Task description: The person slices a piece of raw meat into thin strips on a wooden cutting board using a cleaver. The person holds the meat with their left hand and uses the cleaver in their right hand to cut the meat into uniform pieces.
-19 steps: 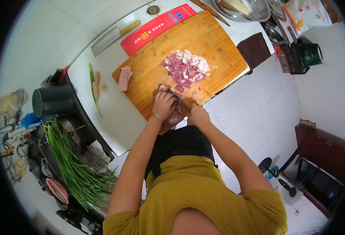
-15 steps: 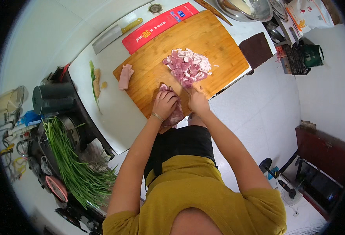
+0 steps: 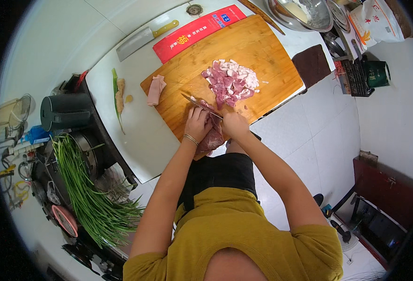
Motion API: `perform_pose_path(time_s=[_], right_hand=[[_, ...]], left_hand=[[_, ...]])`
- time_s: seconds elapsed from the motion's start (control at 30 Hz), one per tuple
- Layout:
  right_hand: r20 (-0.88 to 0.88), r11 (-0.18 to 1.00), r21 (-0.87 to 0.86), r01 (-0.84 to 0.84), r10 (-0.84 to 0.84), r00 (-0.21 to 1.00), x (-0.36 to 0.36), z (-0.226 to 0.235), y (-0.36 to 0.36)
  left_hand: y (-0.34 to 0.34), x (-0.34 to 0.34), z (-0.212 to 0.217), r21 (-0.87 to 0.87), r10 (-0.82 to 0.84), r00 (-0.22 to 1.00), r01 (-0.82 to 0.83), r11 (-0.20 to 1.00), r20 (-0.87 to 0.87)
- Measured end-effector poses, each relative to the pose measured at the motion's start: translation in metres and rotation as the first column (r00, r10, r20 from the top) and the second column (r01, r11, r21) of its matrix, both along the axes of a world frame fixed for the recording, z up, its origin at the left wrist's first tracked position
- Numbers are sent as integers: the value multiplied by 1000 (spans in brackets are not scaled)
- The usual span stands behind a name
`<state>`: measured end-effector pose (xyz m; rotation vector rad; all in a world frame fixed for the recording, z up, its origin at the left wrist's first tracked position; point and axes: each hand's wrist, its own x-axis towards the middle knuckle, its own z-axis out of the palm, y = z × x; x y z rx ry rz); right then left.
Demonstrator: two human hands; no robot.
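Note:
My left hand point(image 3: 197, 123) presses down on a piece of raw meat point(image 3: 211, 141) at the near edge of the wooden cutting board point(image 3: 262, 51), its fingers curled over the top. In my right hand point(image 3: 235, 124) is a knife, closed in my fist. The narrow blade point(image 3: 198, 105) lies across the far end of the meat, just beyond my left fingertips. A pile of cut meat pieces point(image 3: 232, 82) sits on the board past my right hand. Toward the board's left edge rests a pale pink, folded-looking piece point(image 3: 156, 90).
A cleaver point(image 3: 136, 44) and a red packet point(image 3: 197, 33) lie behind the board. Ginger point(image 3: 120, 93) and a green onion stalk point(image 3: 116, 103) are to its left. A metal bowl point(image 3: 305, 14) stands far right. Long green chives point(image 3: 84, 196) are heaped at the left.
My right hand has brought the knife from beside the cut pile onto the uncut meat, turning the blade to point left. My left hand stays on the meat. The view has shifted slightly.

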<state>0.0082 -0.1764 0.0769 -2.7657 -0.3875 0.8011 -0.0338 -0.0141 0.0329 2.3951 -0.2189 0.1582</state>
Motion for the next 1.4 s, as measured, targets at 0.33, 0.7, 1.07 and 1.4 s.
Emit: perform_pose_path(time_s=[0.33, 0.7, 1.07, 1.4], right_hand=[[-98, 995, -16, -98, 96, 991, 6, 0, -11], [-199, 1000, 7, -23, 24, 980, 0, 12, -23], [-216, 1000, 7, -3, 4, 976, -2, 2, -24], [-110, 998, 44, -51, 56, 992, 4, -13, -3]], left_hand=[[5, 1, -17, -8, -35, 995, 36, 999, 90], [7, -1, -17, -42, -69, 991, 74, 996, 115], [10, 1, -20, -17, -29, 991, 32, 999, 131], [10, 1, -19, -16, -57, 991, 59, 998, 123]])
